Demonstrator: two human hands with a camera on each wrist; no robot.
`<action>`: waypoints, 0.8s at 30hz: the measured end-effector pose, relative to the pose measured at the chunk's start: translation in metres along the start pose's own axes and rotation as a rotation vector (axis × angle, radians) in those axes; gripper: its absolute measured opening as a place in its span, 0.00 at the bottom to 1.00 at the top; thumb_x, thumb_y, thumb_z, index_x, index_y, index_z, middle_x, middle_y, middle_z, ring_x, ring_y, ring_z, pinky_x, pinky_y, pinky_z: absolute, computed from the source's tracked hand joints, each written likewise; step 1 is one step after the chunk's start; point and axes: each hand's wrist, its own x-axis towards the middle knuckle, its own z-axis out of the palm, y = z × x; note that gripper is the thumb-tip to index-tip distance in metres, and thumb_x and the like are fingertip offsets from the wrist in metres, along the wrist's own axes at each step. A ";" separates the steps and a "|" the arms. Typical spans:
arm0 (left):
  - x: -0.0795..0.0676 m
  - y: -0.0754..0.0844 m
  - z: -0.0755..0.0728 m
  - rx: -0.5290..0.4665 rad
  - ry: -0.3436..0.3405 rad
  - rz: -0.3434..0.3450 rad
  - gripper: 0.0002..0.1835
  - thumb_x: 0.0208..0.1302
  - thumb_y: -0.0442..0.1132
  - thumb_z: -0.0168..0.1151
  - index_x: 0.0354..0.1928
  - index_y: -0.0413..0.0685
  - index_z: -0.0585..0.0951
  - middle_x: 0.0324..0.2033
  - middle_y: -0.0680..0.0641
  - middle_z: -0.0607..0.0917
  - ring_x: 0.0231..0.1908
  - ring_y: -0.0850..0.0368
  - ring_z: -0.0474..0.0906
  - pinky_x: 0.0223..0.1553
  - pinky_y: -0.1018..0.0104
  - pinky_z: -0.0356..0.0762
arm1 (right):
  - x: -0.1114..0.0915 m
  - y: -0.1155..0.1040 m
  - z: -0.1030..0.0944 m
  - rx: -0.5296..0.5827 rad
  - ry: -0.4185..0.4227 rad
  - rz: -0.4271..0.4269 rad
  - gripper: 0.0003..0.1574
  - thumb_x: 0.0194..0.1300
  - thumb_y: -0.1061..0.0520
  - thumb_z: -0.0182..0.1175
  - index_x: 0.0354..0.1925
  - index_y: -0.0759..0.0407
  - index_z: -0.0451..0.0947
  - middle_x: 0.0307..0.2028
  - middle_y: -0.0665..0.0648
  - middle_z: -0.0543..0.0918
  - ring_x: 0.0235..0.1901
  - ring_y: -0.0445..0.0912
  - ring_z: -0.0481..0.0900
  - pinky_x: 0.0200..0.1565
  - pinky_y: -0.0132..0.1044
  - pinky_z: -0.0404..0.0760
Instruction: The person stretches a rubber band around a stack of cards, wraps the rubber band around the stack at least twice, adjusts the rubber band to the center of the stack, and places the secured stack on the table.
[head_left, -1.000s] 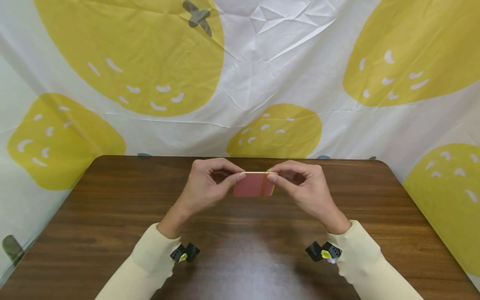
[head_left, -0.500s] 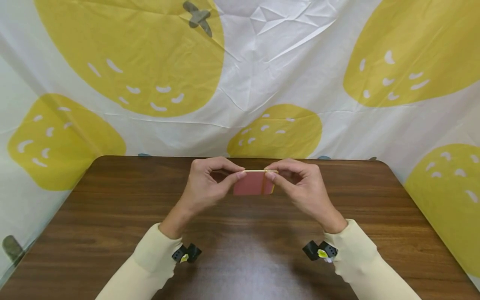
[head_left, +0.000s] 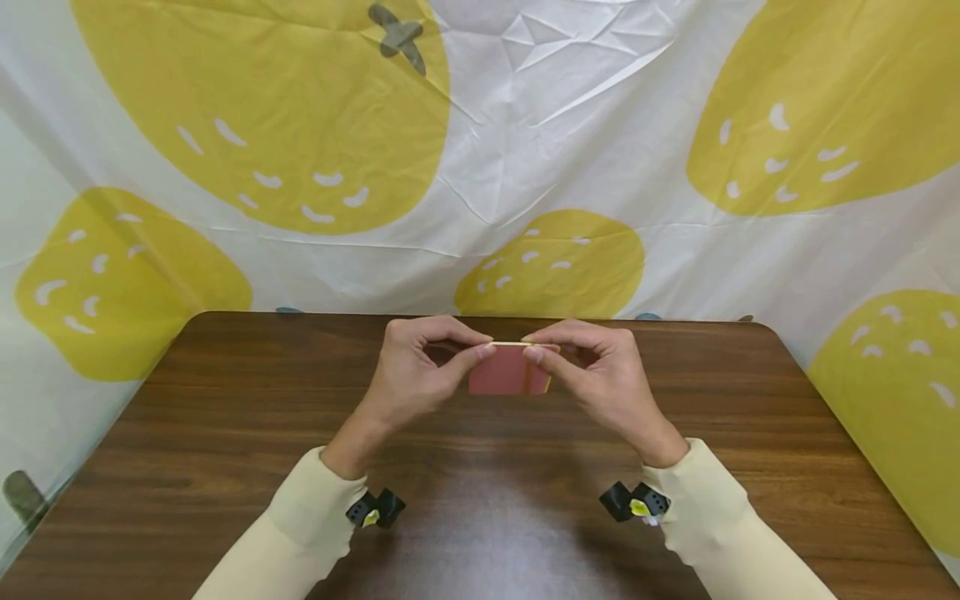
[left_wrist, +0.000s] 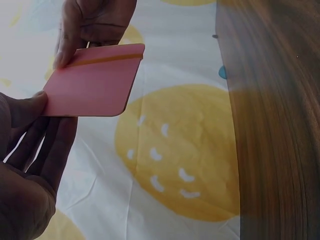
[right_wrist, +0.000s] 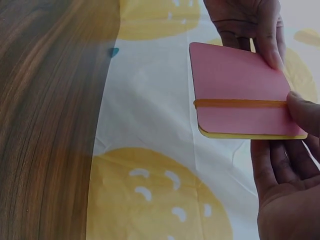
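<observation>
A small pink notebook (head_left: 504, 371) with an orange elastic band (right_wrist: 240, 103) round it is held up above the table, its cover facing me. My left hand (head_left: 416, 362) pinches its upper left edge between thumb and fingers. At the upper right, my right hand (head_left: 607, 367) pinches it too, with the thumb over the band's upper end. Pale yellow shows along the notebook's edge (right_wrist: 250, 136) in the right wrist view. The pink cover (left_wrist: 92, 90) also shows in the left wrist view, where the band lies near the right hand.
Below the hands is a brown wood-grain table (head_left: 225, 433). A white cloth (head_left: 495, 158) with large yellow fruit prints hangs behind it and at both sides. Small black cameras (head_left: 375, 508) sit at the cream sleeve cuffs.
My right hand has shifted slightly left along the notebook's top edge, bringing its thumb onto the band. The left hand and the notebook have barely moved.
</observation>
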 end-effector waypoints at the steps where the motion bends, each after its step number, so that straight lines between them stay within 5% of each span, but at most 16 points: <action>1: 0.000 0.000 0.000 0.000 0.000 0.000 0.05 0.54 0.22 0.74 0.33 0.34 0.89 0.28 0.44 0.89 0.27 0.56 0.85 0.28 0.64 0.84 | 0.000 0.000 0.000 0.002 -0.002 0.005 0.08 0.62 0.70 0.69 0.39 0.62 0.89 0.36 0.57 0.88 0.33 0.46 0.81 0.31 0.32 0.78; 9: 0.000 0.000 -0.001 0.006 0.002 -0.008 0.04 0.55 0.22 0.73 0.33 0.34 0.89 0.28 0.44 0.89 0.27 0.57 0.84 0.28 0.66 0.83 | -0.003 -0.001 -0.003 0.025 0.004 0.065 0.07 0.65 0.70 0.66 0.40 0.63 0.87 0.33 0.58 0.87 0.22 0.44 0.78 0.24 0.31 0.73; 24: 0.001 0.002 0.001 0.020 0.008 0.005 0.03 0.55 0.23 0.74 0.32 0.33 0.89 0.27 0.45 0.89 0.26 0.57 0.84 0.27 0.63 0.84 | -0.001 -0.001 0.000 0.006 0.007 -0.012 0.06 0.63 0.70 0.68 0.37 0.62 0.86 0.32 0.57 0.86 0.29 0.45 0.79 0.29 0.31 0.76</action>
